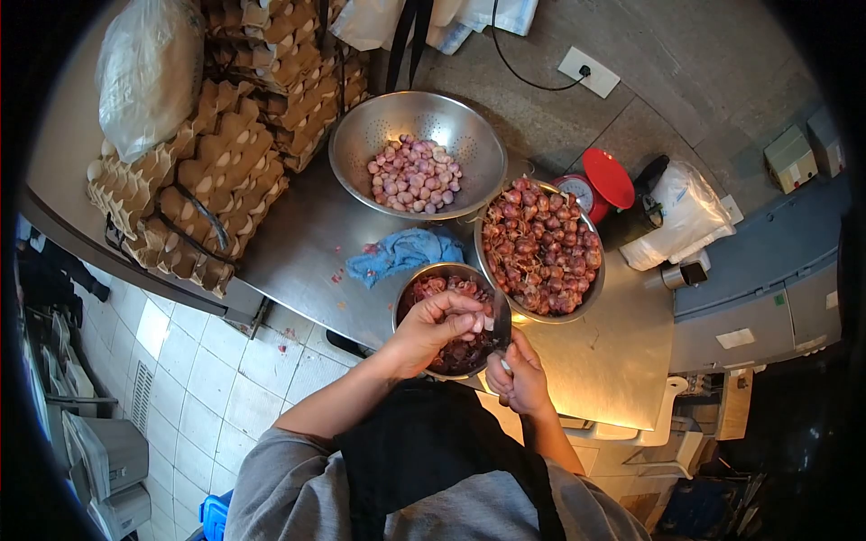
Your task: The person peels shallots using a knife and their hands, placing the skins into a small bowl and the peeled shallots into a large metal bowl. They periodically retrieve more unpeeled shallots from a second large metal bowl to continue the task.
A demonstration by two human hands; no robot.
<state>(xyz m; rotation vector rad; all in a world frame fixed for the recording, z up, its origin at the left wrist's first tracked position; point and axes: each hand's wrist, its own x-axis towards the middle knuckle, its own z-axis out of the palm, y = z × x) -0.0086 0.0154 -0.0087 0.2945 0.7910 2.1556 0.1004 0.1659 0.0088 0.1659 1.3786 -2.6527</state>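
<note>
My left hand (433,332) is closed, pinching a small pale shallot (488,323) between thumb and fingers. In my right hand (520,379) is a knife (501,317) with a pale handle, its dark blade upright right at the shallot. Both hands are over a metal bowl (398,316) of dark red shallot skins (448,287). Just beyond it to the right, a larger bowl (480,257) is heaped with unpeeled red shallots (541,248). Peeled pinkish shallots (415,176) lie in a perforated steel colander (347,149) at the back.
A blue cloth (406,255) lies on the steel table (289,243) beside scraps of skin. Stacked egg trays (225,180) and a plastic bag (149,77) stand at left. At right are a red kitchen scale (607,178) and a white plastic package (681,216).
</note>
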